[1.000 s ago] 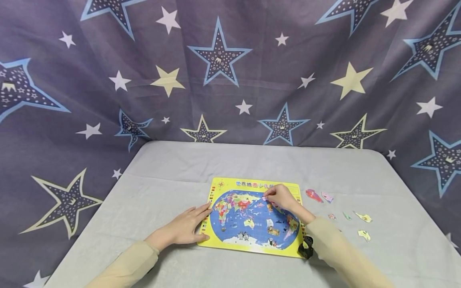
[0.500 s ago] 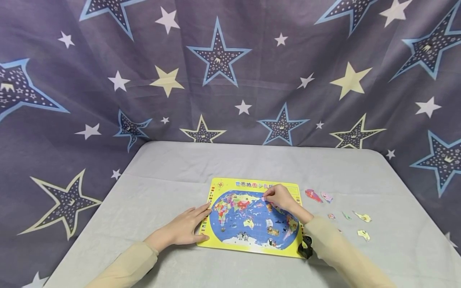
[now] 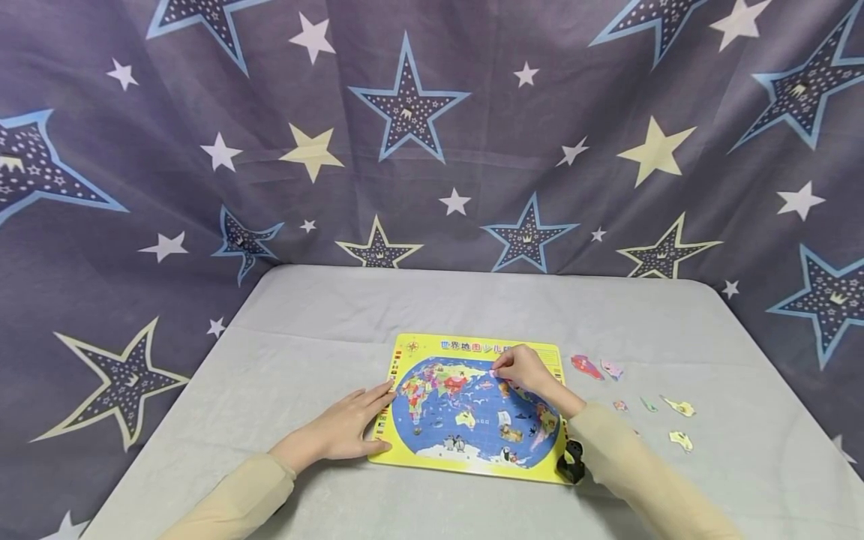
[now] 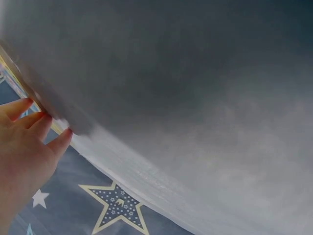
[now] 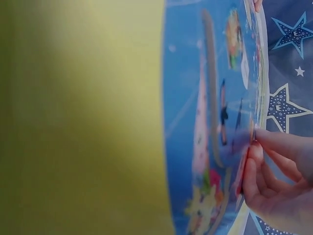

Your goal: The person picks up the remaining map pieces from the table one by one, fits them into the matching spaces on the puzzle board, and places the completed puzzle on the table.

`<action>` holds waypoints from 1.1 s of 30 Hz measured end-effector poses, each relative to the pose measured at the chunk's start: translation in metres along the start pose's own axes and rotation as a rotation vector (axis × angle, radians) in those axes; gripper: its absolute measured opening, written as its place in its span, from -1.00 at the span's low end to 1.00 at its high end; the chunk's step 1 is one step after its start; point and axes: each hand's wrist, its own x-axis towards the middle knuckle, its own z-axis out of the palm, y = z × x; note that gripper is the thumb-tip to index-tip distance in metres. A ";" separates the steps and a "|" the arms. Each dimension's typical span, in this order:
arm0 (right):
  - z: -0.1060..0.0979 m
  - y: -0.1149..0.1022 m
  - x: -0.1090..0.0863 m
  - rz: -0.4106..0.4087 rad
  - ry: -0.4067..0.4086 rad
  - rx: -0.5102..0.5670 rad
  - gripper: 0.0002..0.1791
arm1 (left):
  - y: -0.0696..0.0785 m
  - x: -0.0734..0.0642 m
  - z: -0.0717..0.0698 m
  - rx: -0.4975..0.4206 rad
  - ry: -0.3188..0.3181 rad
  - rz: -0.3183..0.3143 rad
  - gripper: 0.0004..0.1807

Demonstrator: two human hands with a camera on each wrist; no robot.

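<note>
Two hands [image 3: 346,426] touch one map board [image 3: 432,420] beside seven loose pieces [image 3: 586,367].

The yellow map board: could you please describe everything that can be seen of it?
The map board is a rectangular, smooth-looking panel with rounded corners, lying flat on the gray cloth. A yellow border surrounds a blue, rounded world map with coloured lands and penguins near the bottom. Chinese lettering tops it, a compass rose marks the upper left corner, and flags line its sides. The left hand rests on its left edge; the right hand pinches a small pink piece near the map's top.
</note>
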 end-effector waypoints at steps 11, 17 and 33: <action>-0.001 0.005 0.002 -0.031 -0.035 0.014 -0.93 | -0.001 0.000 0.002 0.003 0.022 0.008 -0.12; -0.008 0.007 -0.002 -0.050 -0.085 0.066 -0.88 | -0.001 0.000 0.002 0.002 0.015 0.009 -0.13; -0.025 0.016 -0.012 -0.117 -0.117 0.105 -0.82 | -0.002 0.000 0.003 -0.005 0.031 0.021 -0.12</action>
